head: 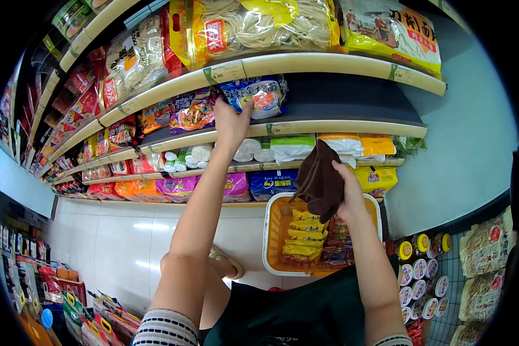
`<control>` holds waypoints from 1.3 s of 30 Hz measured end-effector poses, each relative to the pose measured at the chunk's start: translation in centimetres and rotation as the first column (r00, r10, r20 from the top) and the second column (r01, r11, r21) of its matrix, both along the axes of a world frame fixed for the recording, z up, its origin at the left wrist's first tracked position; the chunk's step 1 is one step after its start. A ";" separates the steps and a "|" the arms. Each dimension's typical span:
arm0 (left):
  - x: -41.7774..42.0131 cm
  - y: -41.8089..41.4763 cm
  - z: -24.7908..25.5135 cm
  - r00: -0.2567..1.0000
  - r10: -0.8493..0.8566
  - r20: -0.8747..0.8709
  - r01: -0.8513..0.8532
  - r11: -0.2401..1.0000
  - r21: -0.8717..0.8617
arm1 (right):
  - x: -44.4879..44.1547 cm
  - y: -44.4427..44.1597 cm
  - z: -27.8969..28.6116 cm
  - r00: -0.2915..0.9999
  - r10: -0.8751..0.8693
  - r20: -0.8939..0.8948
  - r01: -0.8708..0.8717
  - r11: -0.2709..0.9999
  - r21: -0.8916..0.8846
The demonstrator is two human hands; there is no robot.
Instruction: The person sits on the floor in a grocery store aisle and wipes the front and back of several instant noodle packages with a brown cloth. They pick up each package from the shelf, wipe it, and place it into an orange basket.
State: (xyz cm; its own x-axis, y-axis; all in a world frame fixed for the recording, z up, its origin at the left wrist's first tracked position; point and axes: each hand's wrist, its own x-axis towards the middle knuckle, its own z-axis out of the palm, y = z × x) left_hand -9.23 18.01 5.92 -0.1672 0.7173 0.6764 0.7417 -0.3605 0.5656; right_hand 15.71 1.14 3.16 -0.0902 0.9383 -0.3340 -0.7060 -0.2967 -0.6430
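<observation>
My left hand [232,123] grips the left end of a blue instant-noodle packet [264,98] on the middle shelf, its thumb across the front. Just left of it stands a purple noodle packet [193,111]. A folded dark brown cloth [318,179] hangs from my right hand [350,190], held in front of the lower shelves. Beneath the cloth, an orange plastic basket with a white rim [269,246] holds rows of yellow packets [303,242] and dark red packets [338,235]. My right forearm and the cloth hide part of the basket.
Bagged dried noodles [264,32] fill the shelf above. White and green packs [292,147] sit below, with multipack noodles [272,184] at the bottom. Lidded jars [419,268] stand at right. Pale floor tiles [116,242] show at left, near hanging bags [108,320].
</observation>
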 end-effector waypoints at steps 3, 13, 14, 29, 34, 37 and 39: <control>1.7 0.4 1.3 0.989 0.110 -0.102 -0.127 0.974 -0.185 | 0.3 -0.5 0.2 1.000 0.003 0.029 -0.004 1.000 0.019; 1.6 0.1 4.4 0.891 -0.074 0.447 0.215 0.938 -0.273 | 0.8 -1.1 0.4 1.000 -0.001 0.003 0.001 0.999 0.054; 1.1 -0.2 4.1 0.822 -0.142 0.552 0.319 0.917 -0.238 | 0.7 -1.0 0.4 1.000 0.005 -0.007 -0.005 0.998 0.059; 3.3 -15.5 -4.7 0.235 -0.059 0.970 0.788 0.597 -0.155 | -0.4 -2.9 0.0 0.965 -0.099 0.245 0.055 0.982 0.180; 2.7 -15.0 -6.4 0.547 -0.181 0.817 0.688 0.654 -0.315 | -0.2 -3.1 -0.2 0.936 -0.175 0.305 0.126 0.977 0.174; 3.3 -15.9 -5.6 0.805 -0.277 0.525 0.507 0.781 -0.364 | 0.1 -2.7 -1.0 0.864 -0.266 0.428 0.158 0.949 0.272; 3.4 -16.2 -5.4 0.835 -0.254 0.488 0.466 0.797 -0.384 | 0.3 -2.5 -1.4 0.783 -0.332 0.527 0.132 0.915 0.380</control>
